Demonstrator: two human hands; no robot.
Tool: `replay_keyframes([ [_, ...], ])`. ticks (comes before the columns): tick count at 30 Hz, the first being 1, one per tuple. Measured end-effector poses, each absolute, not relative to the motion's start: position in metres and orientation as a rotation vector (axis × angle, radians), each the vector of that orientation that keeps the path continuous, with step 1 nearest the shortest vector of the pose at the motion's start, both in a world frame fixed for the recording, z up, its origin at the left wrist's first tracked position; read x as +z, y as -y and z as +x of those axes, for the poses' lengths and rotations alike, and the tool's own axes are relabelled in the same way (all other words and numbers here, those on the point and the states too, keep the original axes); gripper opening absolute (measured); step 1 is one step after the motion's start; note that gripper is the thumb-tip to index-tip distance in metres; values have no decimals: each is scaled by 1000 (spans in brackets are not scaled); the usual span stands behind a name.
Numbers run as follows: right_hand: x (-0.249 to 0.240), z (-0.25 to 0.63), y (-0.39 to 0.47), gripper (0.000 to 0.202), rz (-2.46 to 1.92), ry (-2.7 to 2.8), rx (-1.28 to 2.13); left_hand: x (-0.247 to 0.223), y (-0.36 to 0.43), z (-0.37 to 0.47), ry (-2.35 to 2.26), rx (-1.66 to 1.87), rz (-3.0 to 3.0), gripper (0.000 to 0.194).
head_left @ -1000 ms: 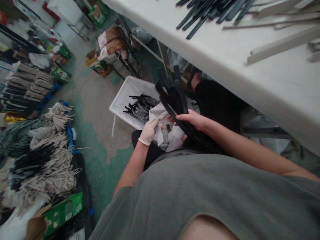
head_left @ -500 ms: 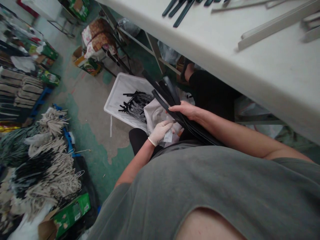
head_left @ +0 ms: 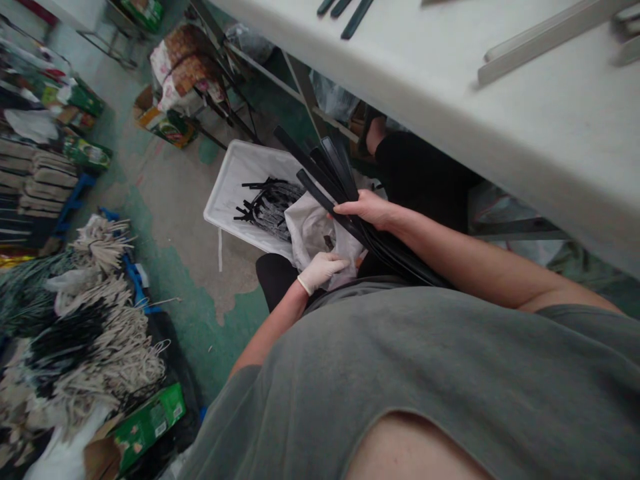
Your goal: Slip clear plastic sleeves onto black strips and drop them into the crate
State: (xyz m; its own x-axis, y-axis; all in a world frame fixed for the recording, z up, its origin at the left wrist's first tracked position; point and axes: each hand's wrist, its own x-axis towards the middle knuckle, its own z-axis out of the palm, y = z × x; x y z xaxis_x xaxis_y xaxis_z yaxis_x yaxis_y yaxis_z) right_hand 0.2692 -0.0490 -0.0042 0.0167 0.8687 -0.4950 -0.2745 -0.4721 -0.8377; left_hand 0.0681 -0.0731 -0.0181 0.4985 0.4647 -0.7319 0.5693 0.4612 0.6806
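Observation:
My right hand (head_left: 367, 208), bare, is closed around a bundle of long black strips (head_left: 327, 167). Their flat ends fan out up and to the left, while the rest bends down against my lap. In a white glove, my left hand (head_left: 323, 271) is over the mouth of a white bag (head_left: 305, 223) between my legs. Its fingers are pressed together, and what they pinch is hidden. Beyond the bag stands a white plastic bin (head_left: 213, 203) with a heap of black looped strips (head_left: 275, 203) inside.
A white-topped table (head_left: 425, 87) on the right carries dark and pale strips. A cloth-draped stool (head_left: 187, 63) and an open carton (head_left: 165, 123) stand past the bin. On the left floor lie bundles of beige cords (head_left: 107, 333) and a green box (head_left: 150, 427).
My left hand has moved slightly down toward the bag's mouth, and the small clear packet under its fingers is out of sight. My right hand keeps hold of the black strips.

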Motion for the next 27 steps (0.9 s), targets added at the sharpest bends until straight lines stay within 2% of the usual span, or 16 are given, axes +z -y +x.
replay_keyframes([
  [3,4,270,50,5,-1476,629,1563,-13,61,64,-1111,-16,993,28],
  [9,36,276,71,15,-1378,558,1612,11,9,34,-1219,633,408,20],
  [12,47,274,90,21,-1448,620,1668,20,-3,32,-1234,835,284,21],
  [20,60,260,109,32,-1578,821,1717,8,11,57,-1208,884,216,23],
  [27,61,260,108,30,-1517,980,1729,9,9,50,-1207,817,288,27],
])
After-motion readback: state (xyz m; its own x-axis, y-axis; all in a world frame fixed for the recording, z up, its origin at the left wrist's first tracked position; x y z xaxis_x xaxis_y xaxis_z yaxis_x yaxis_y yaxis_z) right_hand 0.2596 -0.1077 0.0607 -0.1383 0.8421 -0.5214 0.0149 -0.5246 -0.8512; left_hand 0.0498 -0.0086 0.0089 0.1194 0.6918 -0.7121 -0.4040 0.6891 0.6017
